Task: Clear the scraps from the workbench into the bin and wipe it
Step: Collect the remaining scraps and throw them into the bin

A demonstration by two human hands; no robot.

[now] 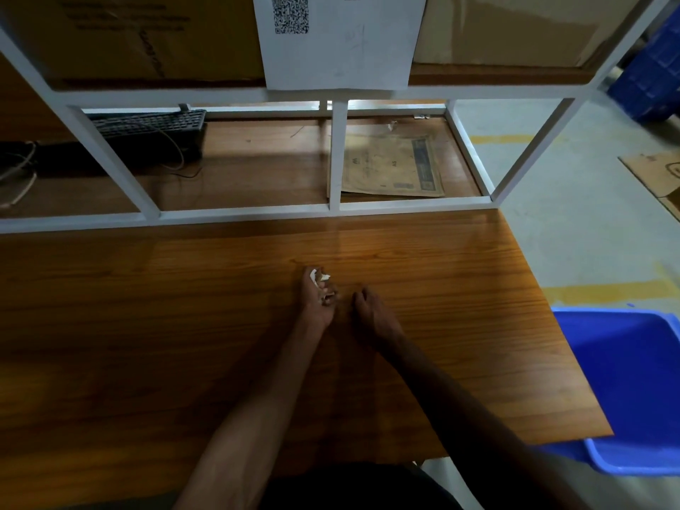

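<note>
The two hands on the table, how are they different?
The left hand grips pale paper scraps in its curled fingers; the right hand has curled fingers too, but no scrap shows in it. The left hand reaches slightly farther up the workbench than the right hand. The right hand is nearer the blue bin. Both are bare and low over the wood.

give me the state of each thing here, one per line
left hand: fingers curled round white paper scraps, on the workbench
right hand: fingers curled down on the wood, nothing seen in it
workbench: no loose scraps seen on the near part
blue bin: open-topped, beside the right edge, no scraps seen inside
brown envelope: flat on the back shelf
keyboard: on the back shelf, tilted
</note>
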